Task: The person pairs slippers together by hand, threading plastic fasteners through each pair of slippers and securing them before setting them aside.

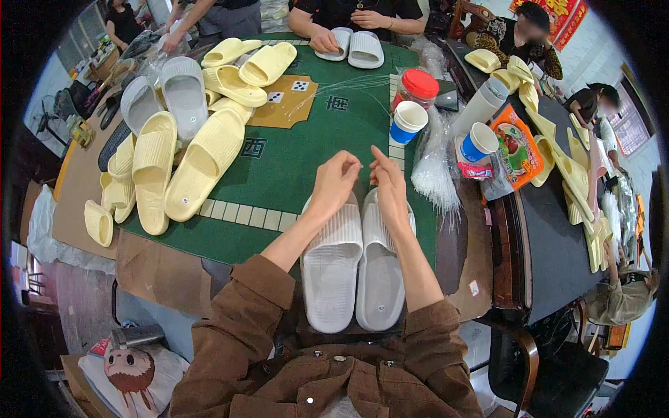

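A pair of grey ribbed slide slippers (332,279) lies side by side at the table's near edge, toes pointing away from me. Above their toe ends is my left hand (336,182), thumb and fingertips pinched together; whatever they may hold is too small to make out. My right hand (389,184) hovers over the right slipper's toe, index finger stretched out and the other fingers loosely bent, with nothing visible in it. Both forearms partly cover the slippers. A bundle of thin clear plastic ties (435,171) lies right of my right hand.
Yellow slippers (209,164) and grey slippers (183,97) are piled at left. Paper cups (408,122), a red-lidded jar (418,87) and a white bottle (481,104) stand at right. Across the table (341,132), another person's hand (323,42) touches grey slippers. More yellow slippers (571,174) line the right-hand table.
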`<action>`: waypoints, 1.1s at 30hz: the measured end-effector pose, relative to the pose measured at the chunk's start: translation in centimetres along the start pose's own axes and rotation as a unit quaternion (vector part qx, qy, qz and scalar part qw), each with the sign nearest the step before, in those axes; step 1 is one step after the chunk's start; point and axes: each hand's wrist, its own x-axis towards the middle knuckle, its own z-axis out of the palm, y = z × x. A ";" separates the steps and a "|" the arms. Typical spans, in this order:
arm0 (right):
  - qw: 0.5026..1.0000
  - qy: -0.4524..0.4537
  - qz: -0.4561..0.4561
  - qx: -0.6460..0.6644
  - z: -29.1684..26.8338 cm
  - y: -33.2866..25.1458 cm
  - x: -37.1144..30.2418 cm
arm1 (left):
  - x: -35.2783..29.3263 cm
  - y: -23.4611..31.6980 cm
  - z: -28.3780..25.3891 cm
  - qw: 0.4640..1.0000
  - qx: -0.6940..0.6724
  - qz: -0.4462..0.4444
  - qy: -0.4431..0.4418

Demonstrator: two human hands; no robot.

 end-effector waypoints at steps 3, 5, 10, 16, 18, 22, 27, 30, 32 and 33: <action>0.999 -0.041 0.028 0.016 0.2 0.0 0.2 | -0.1 -0.5 0.0 1.000 -0.015 -0.008 0.012; 0.997 -0.048 0.048 0.021 0.5 -1.6 0.3 | -0.3 -1.0 -0.1 0.999 -0.026 -0.005 0.019; 0.995 -0.067 0.055 -0.046 -0.3 -2.8 1.1 | -0.2 -1.2 0.1 0.998 -0.042 -0.003 0.055; 0.991 -0.086 0.049 -0.088 -0.3 -1.4 -0.3 | -0.3 -1.0 0.1 0.996 -0.066 0.012 0.051; 0.997 -0.031 0.059 -0.026 -0.2 -1.7 -0.3 | -0.3 -1.0 0.1 0.996 -0.068 0.016 0.047; 0.997 -0.035 0.063 0.007 -0.1 -1.7 -0.4 | -0.6 -0.1 -0.2 0.999 -0.054 -0.008 -0.004; 0.996 -0.037 0.075 0.013 -0.3 -1.4 -0.2 | -0.6 -0.2 0.3 0.998 -0.022 0.056 -0.028; 0.997 -0.027 0.075 0.018 -0.2 -1.1 -0.2 | -0.6 -0.5 0.3 0.998 -0.014 0.052 -0.031; 0.998 -0.020 0.065 0.016 -0.1 -1.1 -0.3 | -0.6 -0.4 0.4 0.998 -0.020 0.051 -0.028; 0.998 -0.017 0.064 0.011 -0.1 -1.0 -0.3 | -0.7 -0.4 0.4 0.998 -0.030 0.047 -0.026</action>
